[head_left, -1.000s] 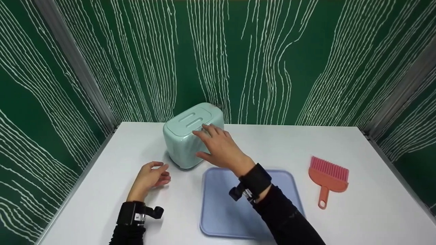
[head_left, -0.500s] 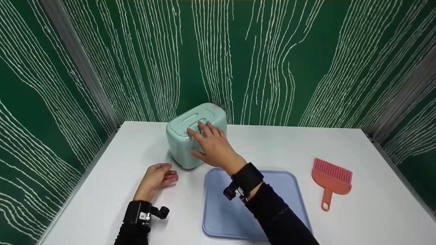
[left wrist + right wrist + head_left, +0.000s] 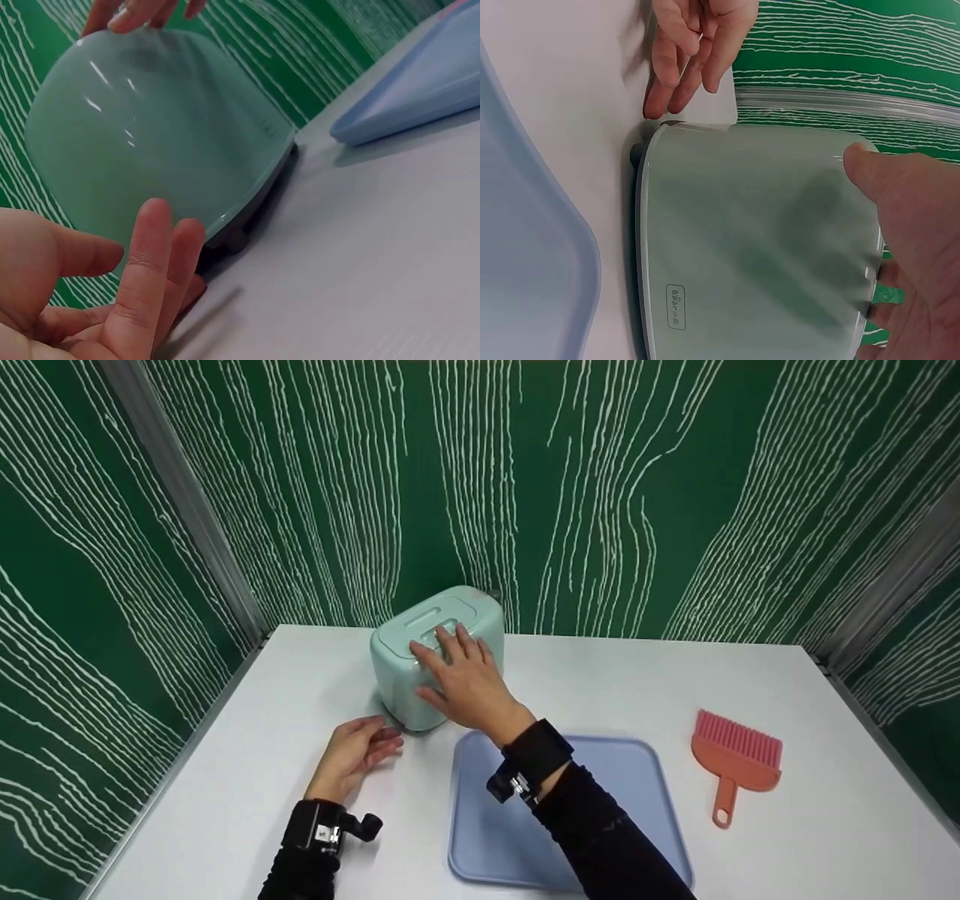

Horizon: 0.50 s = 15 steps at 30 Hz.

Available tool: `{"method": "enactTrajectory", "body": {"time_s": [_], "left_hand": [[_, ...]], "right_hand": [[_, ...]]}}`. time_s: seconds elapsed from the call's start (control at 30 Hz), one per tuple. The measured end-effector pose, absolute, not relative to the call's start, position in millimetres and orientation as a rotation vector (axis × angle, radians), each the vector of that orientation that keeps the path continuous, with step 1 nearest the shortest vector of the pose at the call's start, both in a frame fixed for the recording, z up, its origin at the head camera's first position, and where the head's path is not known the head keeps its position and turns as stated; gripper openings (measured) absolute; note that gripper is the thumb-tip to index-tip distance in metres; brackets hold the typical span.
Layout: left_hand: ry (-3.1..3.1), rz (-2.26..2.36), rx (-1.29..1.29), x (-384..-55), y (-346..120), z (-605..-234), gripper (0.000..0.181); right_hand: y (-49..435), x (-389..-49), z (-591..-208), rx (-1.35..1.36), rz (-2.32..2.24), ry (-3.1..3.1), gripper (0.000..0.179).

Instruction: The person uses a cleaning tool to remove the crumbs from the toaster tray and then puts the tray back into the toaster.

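Observation:
A mint-green toaster (image 3: 398, 681) with two slots in its top stands at an angle near the back of the white table. Over its near upper edge lies my right hand (image 3: 469, 682), fingers spread on the top, thumb at the side facing me. In the right wrist view the thumb (image 3: 874, 172) meets the toaster's upper edge and the fingertips reach over the top. Low beside the toaster's left end is my left hand (image 3: 352, 754), fingers loosely bent and holding nothing. The left wrist view has its fingers (image 3: 142, 277) in front of the toaster's lower end; contact is unclear.
A blue tray (image 3: 487, 840) lies in front of the toaster, partly under my right forearm. Farther right is an orange hand brush (image 3: 733, 757) with pink bristles. Green walls (image 3: 585, 510) with white lines enclose the table (image 3: 600, 675) at back and sides.
My right hand has moved left and its fingers have come onto the toaster's top. The left hand has moved right, closer to the toaster's lower end. The toaster's place looks unchanged.

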State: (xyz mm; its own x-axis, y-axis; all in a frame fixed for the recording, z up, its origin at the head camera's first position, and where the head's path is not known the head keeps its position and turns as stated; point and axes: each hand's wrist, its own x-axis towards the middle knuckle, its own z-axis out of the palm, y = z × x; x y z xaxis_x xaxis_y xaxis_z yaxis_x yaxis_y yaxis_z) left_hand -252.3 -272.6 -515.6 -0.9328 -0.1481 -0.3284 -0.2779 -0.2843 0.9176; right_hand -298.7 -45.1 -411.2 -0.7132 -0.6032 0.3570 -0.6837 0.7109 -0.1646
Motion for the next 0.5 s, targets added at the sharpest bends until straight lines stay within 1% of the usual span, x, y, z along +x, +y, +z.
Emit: {"method": "enactTrajectory", "body": {"time_s": [0.23,0.5], "left_hand": [[1.817,2.432,-0.553,-253.1,-265.6,-519.3,0.038],[1.789,2.458,-0.563,-255.6,-261.3,-521.9,0.034]], "right_hand": [[-48.6,-298.8,-415.8,0.99,0.407,-2.601,0.062],[-51.6,-296.9,-417.4,0.96,0.395,-2.627,0.067]]}}
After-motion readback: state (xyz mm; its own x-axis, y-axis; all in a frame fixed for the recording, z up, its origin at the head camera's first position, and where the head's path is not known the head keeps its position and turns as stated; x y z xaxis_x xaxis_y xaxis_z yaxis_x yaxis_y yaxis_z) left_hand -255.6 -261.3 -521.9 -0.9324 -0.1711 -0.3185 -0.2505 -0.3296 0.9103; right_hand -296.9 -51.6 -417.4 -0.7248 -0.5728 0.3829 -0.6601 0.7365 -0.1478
